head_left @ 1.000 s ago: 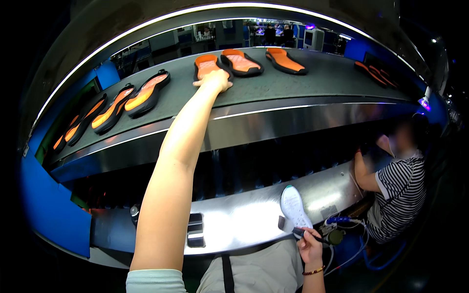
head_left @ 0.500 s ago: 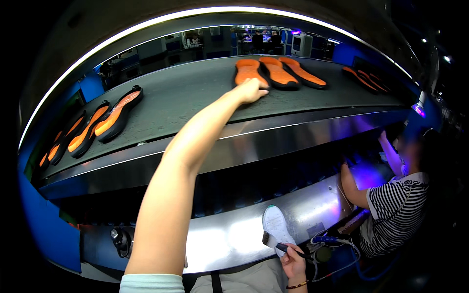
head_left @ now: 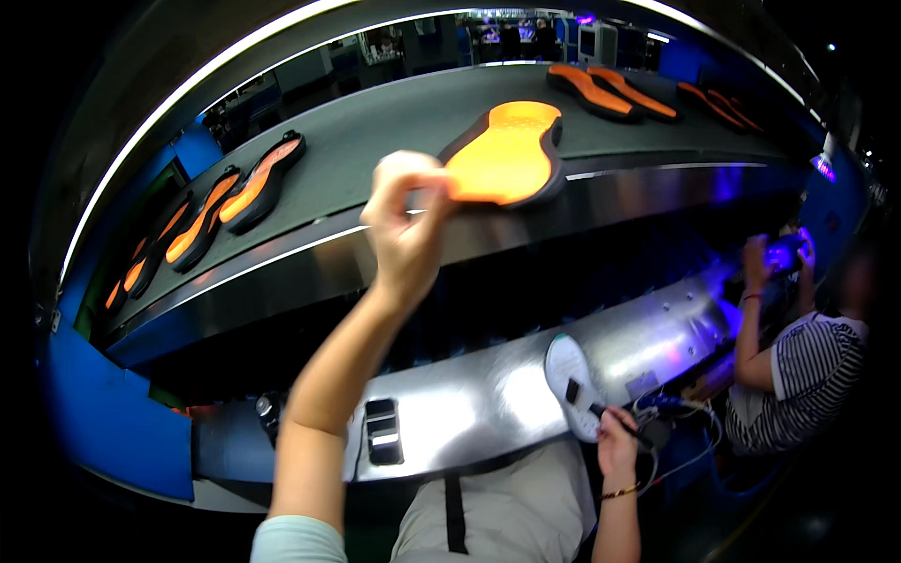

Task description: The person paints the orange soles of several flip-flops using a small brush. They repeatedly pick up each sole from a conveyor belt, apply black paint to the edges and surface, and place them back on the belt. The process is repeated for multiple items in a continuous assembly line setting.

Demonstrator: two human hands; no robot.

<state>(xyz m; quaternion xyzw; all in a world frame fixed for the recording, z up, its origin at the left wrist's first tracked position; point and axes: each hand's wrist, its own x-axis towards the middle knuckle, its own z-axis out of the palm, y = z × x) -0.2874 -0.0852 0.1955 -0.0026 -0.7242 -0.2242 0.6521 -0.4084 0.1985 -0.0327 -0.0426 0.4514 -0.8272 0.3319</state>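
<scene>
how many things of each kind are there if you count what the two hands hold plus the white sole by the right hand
Orange-and-black sole, in the left hand: 1
Brush, in the right hand: 1
White sole, by the right hand: 1
Total: 3

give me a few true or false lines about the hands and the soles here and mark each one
1. The left hand grips an orange-and-black sole by one end. True.
2. The right hand is empty. False: it holds a brush.
3. The brush's bristles appear over a white sole. True.
4. All the other orange soles on the belt are left of the left hand. False: more soles lie toward the right.
5. Someone in a striped top is at the right. True.
</scene>
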